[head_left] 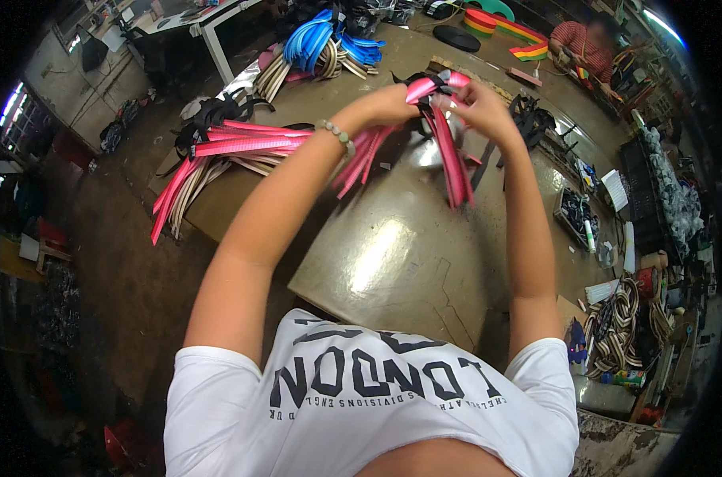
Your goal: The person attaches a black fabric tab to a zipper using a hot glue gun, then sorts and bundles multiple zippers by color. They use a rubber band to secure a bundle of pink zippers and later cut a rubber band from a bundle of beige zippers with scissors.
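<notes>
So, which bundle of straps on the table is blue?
The blue bundle at the table's far left edge. The pile left of the left hand is pink and beige, and both hands hold pink straps.

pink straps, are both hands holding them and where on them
Yes: the left hand and right hand grip the bunch of pink straps at its top end; the rest hangs down.

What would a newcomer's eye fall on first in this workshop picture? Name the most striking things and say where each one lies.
First come the two raised hands at top centre, the left hand and the right hand, together gripping a bundle of bright pink straps that hangs down over the glossy brown table. To the left, a pile of pink and beige straps fans across the table's edge, and blue straps lie at its far end.
</notes>
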The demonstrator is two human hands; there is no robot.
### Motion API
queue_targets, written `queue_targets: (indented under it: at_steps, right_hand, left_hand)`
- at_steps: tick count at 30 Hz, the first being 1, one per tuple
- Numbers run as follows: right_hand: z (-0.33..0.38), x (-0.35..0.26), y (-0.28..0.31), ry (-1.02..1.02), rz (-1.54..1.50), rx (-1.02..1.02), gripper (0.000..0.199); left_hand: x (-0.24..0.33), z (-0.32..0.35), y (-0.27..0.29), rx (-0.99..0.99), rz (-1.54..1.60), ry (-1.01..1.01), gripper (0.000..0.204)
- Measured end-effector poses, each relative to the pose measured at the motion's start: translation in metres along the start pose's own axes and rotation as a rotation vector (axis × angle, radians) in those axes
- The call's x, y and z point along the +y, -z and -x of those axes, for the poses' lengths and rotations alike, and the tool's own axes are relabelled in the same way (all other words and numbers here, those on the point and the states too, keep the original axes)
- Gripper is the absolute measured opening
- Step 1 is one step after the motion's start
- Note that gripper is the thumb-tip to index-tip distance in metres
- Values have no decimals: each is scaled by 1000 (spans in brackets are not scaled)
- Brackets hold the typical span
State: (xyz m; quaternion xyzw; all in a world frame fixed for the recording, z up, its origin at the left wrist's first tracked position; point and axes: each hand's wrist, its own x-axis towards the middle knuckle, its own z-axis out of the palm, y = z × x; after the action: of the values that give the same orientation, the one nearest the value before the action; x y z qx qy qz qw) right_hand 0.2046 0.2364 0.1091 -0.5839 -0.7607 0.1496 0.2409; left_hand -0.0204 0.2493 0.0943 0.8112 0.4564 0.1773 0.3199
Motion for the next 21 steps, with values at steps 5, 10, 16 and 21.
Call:
queue_targets:
  at_steps: [5,10,16,21]
  right_hand:
    - [1,-16,-6,34,-496,-57,65]
    - [9,-43,-12,-146,-863,-316,36]
    - [8,-69,-19,192,-508,111,42]
    - [32,-68,-42,48,-347,180,46]
  left_hand:
    - [27,25,44,18,-365,-24,43]
    - [42,40,56,3,-595,-17,37]
    - [54,32,63,35,-678,-37,31]
    - [67,33,80,157,-708,-98,34]
